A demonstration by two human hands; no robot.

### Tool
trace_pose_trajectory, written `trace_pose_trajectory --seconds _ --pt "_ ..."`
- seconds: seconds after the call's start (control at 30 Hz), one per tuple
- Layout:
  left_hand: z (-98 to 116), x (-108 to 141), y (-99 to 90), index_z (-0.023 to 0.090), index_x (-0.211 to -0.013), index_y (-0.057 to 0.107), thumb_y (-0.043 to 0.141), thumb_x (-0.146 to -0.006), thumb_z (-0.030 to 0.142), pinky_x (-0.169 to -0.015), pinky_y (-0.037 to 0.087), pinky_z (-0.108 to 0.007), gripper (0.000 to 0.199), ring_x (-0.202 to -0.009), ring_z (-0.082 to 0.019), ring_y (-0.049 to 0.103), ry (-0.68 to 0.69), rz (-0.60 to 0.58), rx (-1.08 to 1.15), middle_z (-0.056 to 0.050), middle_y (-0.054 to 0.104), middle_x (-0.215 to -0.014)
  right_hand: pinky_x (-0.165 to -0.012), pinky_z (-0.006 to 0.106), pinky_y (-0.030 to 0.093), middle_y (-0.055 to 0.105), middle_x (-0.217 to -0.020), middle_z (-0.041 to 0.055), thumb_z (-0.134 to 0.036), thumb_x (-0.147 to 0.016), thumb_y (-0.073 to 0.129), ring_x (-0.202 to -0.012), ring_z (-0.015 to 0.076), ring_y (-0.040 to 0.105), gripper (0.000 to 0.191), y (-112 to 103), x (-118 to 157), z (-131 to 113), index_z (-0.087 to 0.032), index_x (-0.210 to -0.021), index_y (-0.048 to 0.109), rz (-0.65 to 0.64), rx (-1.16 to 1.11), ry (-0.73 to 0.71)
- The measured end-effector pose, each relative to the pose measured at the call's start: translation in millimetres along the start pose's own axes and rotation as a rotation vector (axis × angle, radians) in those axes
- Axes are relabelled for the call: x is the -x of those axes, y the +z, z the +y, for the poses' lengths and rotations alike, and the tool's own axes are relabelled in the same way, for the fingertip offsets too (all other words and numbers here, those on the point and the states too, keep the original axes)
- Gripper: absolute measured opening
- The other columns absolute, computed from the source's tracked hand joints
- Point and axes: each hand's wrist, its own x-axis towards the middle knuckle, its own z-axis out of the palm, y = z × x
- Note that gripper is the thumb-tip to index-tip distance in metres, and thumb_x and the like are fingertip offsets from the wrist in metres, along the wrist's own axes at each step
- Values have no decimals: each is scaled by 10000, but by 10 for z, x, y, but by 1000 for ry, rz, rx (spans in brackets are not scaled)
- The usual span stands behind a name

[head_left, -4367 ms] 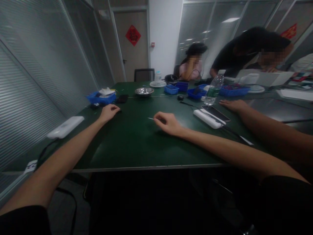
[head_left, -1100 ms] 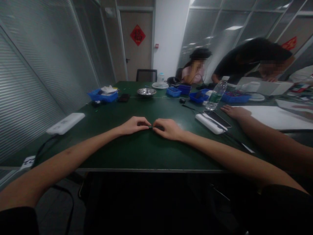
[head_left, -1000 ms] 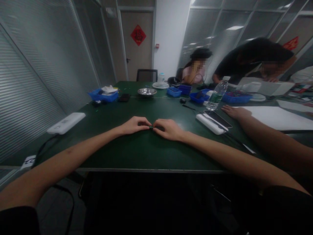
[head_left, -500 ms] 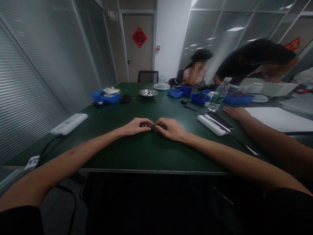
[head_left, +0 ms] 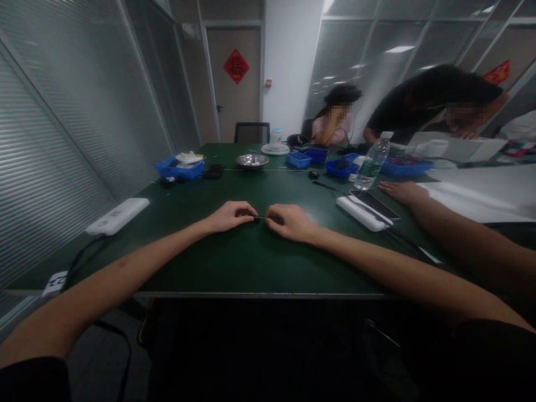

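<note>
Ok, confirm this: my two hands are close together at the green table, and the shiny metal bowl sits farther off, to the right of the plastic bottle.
One thing is wrong: the head view shows the metal bowl to the left of the plastic bottle. The left hand and right hand are indeed close together at the green table, the bowl farther off.

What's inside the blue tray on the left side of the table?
The blue tray has a crumpled white thing, perhaps tissue, at its top. Whatever lies beneath that is covered and cannot be seen.
</note>
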Motion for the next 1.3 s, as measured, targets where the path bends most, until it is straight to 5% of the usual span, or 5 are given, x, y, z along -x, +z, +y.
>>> trace_pose_trajectory --seconds 1.3 --pt "80 2 20 201 -1291 727 611 -1002 377 -827 473 -317 358 -957 -208 619 84 -88 28 -97 662 -1131 -718 269 396 701 -940 51 -333 -1032 538 -791 167 603 218 18 -34 57 -189 -1074 696 -44 -22 -19"
